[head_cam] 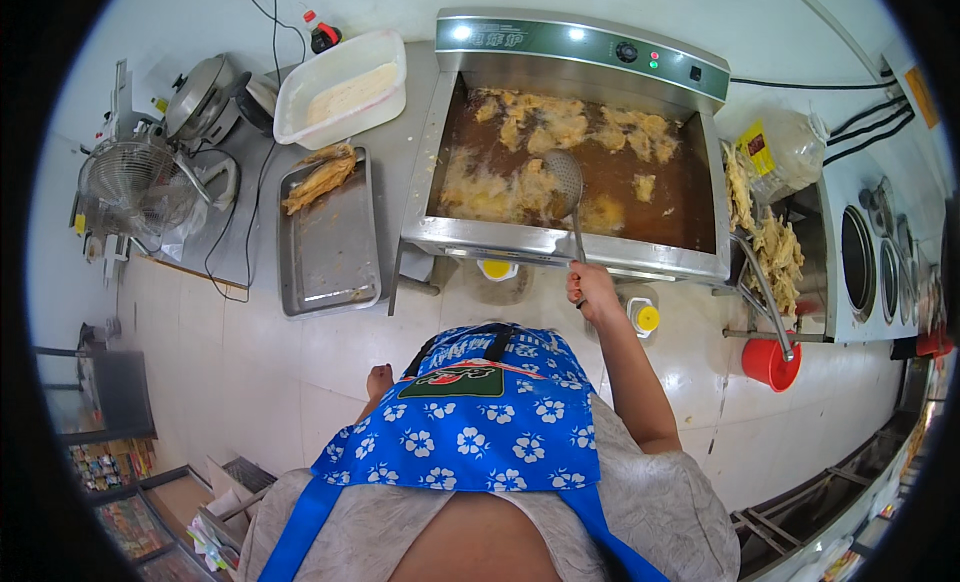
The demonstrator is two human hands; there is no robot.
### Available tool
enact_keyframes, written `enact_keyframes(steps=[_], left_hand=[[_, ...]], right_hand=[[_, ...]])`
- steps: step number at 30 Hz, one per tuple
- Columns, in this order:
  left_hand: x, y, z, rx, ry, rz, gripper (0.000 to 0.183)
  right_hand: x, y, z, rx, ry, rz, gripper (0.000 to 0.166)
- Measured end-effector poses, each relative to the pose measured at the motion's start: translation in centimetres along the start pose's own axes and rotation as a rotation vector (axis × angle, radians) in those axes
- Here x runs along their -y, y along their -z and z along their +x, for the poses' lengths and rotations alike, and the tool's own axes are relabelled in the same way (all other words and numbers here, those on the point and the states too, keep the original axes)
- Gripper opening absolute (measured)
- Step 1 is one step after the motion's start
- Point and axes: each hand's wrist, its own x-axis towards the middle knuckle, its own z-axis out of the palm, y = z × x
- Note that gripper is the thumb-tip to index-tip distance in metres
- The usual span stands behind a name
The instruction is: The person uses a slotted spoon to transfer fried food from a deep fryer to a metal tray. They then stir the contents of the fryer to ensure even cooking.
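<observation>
My right hand grips the handle of a perforated metal skimmer at the front edge of an electric deep fryer. The skimmer's round head is in the brown oil, touching battered pieces that bubble at the left front. More golden battered pieces float along the back, and a small one lies to the right. My left hand hangs low beside the blue flowered apron, away from the fryer; its fingers look curled, but whether it holds something cannot be told.
Left of the fryer, a metal tray holds fried pieces, below a white tub of batter. Wire strainers stand farther left. At right are more fried pieces, a large plastic jug and a red bucket below.
</observation>
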Motion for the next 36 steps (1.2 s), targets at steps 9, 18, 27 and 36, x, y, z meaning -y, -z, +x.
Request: enact_keyframes(steps=[9, 18, 27, 36], left_hand=[[4.5, 0.2, 2.7, 0.037, -0.176, 0.173, 0.038], [5.8, -0.8, 3.9, -0.050, -0.203, 0.157, 0.038], [-0.3, -2.2, 0.0, -0.046, 0.053, -0.018, 0.038], [-2.2, -1.9, -2.3, -0.086, 0.027, -0.059, 0.037]], right_hand=[[-0.4, -5.6, -1.1, 0.082, 0.013, -0.088, 0.014], [-0.5, -6.0, -0.8, -0.060, 0.319, -0.430, 0.009], [8.2, 4.9, 3.7, -0.569, 0.616, -0.610, 0.025], [14.3, 13.8, 11.7, -0.773, 0.539, -0.430, 0.020]])
